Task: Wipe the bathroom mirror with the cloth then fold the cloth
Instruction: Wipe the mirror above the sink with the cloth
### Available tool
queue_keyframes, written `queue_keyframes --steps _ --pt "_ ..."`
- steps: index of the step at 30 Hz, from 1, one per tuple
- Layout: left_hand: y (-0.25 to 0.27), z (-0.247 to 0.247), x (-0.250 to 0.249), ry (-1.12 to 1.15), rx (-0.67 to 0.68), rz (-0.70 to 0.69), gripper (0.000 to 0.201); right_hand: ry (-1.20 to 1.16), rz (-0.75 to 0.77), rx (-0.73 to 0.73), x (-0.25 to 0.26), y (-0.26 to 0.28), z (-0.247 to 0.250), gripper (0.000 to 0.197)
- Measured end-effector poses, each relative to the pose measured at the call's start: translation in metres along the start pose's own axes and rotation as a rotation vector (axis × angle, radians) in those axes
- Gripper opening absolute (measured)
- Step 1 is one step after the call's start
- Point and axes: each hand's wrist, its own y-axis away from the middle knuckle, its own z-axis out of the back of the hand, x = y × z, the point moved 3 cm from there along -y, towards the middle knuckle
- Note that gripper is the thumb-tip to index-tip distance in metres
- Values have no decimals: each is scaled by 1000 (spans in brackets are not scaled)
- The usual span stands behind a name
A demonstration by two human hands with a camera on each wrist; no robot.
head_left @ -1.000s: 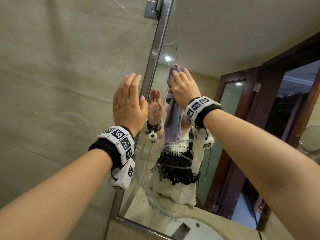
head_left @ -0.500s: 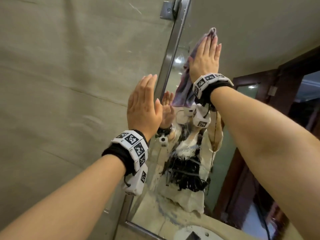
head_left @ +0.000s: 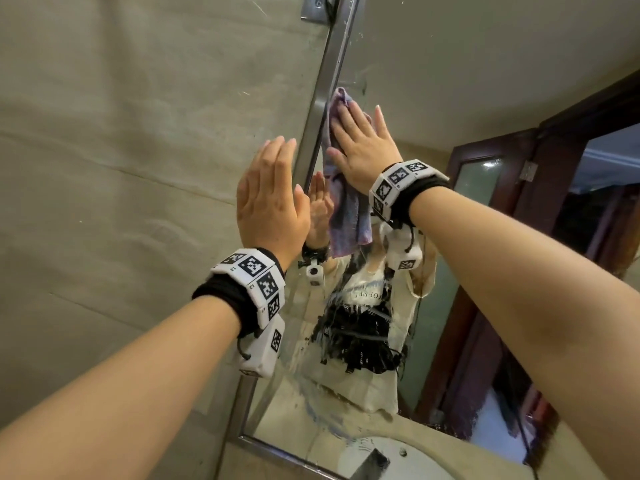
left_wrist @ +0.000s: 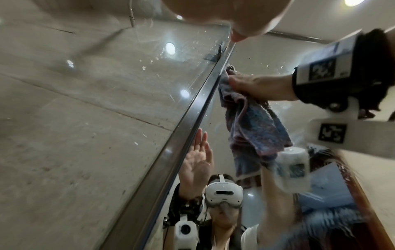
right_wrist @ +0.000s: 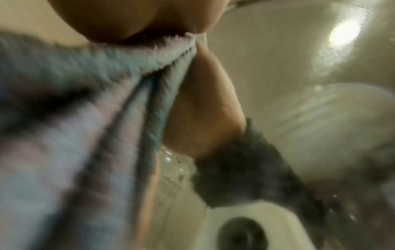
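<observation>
The bathroom mirror (head_left: 450, 81) hangs on a beige wall, with a metal frame (head_left: 320, 91) down its left edge. My right hand (head_left: 360, 143) lies flat with straight fingers on a purple-blue cloth (head_left: 346, 216) and presses it to the glass just right of the frame. The cloth's lower part hangs loose below the palm, as the left wrist view shows (left_wrist: 252, 132). In the right wrist view the cloth (right_wrist: 64, 135) is a blur under the palm. My left hand (head_left: 273, 195) is raised with straight fingers beside the frame, holding nothing. I cannot tell if it touches.
Wet streaks and drops cover the lower glass (head_left: 311, 393). The mirror reflects a person in a headset, a white sink (head_left: 391, 459) and a dark wooden door (head_left: 485, 237). A metal bracket (head_left: 315, 8) sits atop the frame. Tiled wall (head_left: 138, 168) fills the left.
My right hand swept the cloth up the glass, then slid it back down and left toward the frame. The left hand has stayed raised beside the frame.
</observation>
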Motion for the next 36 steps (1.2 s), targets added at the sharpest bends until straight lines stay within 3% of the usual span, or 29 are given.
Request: queue_keyframes --steps 3,9,11,12,14,18,24,28,30,32,36 --pt "-5 -9 -10 25 79 31 52 -108 12 39 -7 2 19 48" --pt "-48 -58 -38 272 619 129 53 -539 -122 -4 -34 10 39 40" --pt "-55 -74 -48 239 789 103 57 -557 -158 -33 -40 17 44 35" --pt "-57 -80 -52 201 810 79 59 -523 -143 -46 -43 20 45 34" --pt "-62 -88 -56 120 761 39 60 -356 -124 -142 -53 33 47 33" --pt "-76 -96 -62 109 694 79 64 -32 -278 -340 -88 76 39 42" --pt "-97 -105 -80 7 643 -50 74 127 -295 -261 -127 124 20 55" --pt "-66 -110 -113 -34 651 -335 73 113 -277 -205 -135 131 -3 52" --pt "-43 -113 -123 -46 670 -411 72 103 -291 -217 -135 131 -5 49" --pt "-39 -117 -120 -52 677 -379 71 73 -278 -245 -136 131 -3 48" --pt "-86 -113 -83 -14 592 -24 74 22 -237 -190 -142 131 -2 53"
